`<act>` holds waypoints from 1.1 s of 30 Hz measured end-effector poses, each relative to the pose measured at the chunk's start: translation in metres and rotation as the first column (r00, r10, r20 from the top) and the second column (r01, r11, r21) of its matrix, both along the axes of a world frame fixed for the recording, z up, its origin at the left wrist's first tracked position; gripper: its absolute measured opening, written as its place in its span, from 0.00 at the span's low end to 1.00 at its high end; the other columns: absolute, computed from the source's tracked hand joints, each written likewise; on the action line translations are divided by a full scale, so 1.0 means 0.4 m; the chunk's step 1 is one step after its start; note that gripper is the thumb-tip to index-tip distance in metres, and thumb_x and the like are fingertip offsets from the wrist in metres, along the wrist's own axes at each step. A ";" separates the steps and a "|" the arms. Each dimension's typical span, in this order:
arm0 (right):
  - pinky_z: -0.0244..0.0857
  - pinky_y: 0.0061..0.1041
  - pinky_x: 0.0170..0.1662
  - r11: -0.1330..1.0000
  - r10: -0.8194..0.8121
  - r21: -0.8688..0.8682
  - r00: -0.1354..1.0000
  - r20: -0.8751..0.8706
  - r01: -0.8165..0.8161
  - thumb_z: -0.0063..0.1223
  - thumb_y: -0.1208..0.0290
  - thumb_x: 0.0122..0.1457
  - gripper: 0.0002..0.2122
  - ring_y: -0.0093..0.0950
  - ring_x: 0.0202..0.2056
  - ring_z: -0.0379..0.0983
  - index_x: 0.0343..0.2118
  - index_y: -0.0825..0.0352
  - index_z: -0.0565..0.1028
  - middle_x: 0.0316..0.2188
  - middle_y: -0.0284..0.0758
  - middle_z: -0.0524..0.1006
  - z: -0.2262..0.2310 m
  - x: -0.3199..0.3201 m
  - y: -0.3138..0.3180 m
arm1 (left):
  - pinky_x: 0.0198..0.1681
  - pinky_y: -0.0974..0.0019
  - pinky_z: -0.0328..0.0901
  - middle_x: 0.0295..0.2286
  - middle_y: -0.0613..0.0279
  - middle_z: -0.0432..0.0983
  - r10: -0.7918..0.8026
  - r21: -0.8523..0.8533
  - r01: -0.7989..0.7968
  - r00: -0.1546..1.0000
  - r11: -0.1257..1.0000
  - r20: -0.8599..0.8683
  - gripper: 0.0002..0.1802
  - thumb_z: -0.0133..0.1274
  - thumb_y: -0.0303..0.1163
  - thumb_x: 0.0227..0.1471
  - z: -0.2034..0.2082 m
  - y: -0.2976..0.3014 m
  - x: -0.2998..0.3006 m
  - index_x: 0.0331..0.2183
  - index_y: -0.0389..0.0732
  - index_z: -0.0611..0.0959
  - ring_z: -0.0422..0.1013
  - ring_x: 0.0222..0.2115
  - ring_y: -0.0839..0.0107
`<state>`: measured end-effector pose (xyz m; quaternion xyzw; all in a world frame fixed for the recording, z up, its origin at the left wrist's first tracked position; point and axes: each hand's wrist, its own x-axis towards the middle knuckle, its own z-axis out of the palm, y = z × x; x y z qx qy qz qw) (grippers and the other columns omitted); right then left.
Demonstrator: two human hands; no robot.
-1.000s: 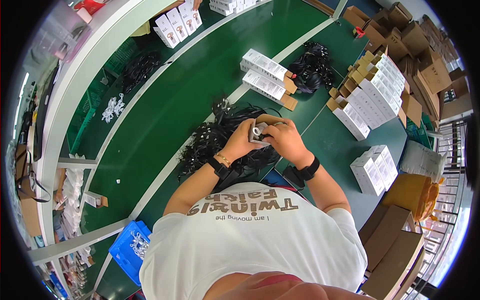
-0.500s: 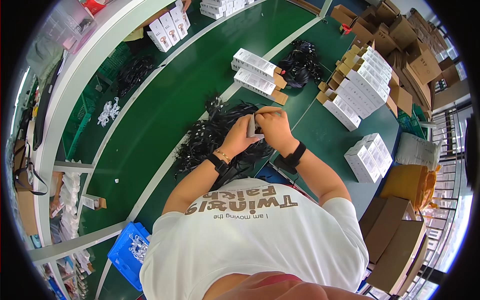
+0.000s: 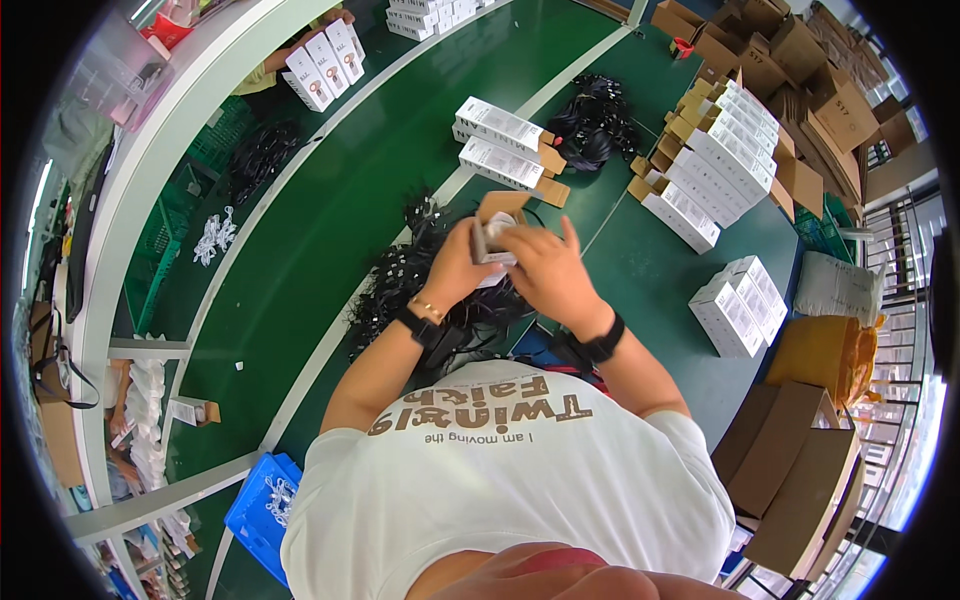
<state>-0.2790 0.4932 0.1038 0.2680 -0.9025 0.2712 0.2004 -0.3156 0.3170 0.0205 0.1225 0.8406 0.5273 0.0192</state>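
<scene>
My left hand (image 3: 456, 268) is wrapped round a small white carton (image 3: 497, 258) held upright above the table, its brown top flap (image 3: 503, 203) raised. My right hand (image 3: 546, 268) has its fingers bent over the carton's open top, with one finger sticking up. Something whitish shows inside the carton by the fingertips; its kind is hidden. Below and left of my hands lies a heap of black straps (image 3: 390, 285). Just beyond are two white cartons (image 3: 500, 163) lying on their sides, brown flaps open toward the right.
A second black strap pile (image 3: 595, 125) lies farther off. A row of open white cartons (image 3: 715, 165) stands at right, with closed white cartons (image 3: 740, 305) nearer. Brown boxes (image 3: 790, 470) stand beside the table. A blue bin (image 3: 265, 510) is lower left; across the belt, a person's hand (image 3: 338, 16) touches cartons.
The carton has tilted so its open top and raised flap now show. My left hand has shifted slightly left; my right hand's fingers have moved over the opening.
</scene>
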 end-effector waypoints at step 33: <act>0.53 0.35 0.56 0.841 0.034 -0.523 0.953 0.301 0.135 0.65 0.67 0.43 0.43 0.44 0.54 0.56 0.60 0.68 0.51 0.53 0.45 0.60 -0.259 -0.058 0.029 | 0.49 0.59 0.62 0.45 0.45 0.59 -0.134 0.032 0.138 0.984 0.990 -0.115 0.43 0.60 0.21 0.38 0.013 0.052 0.040 0.55 0.33 0.56 0.62 0.45 0.48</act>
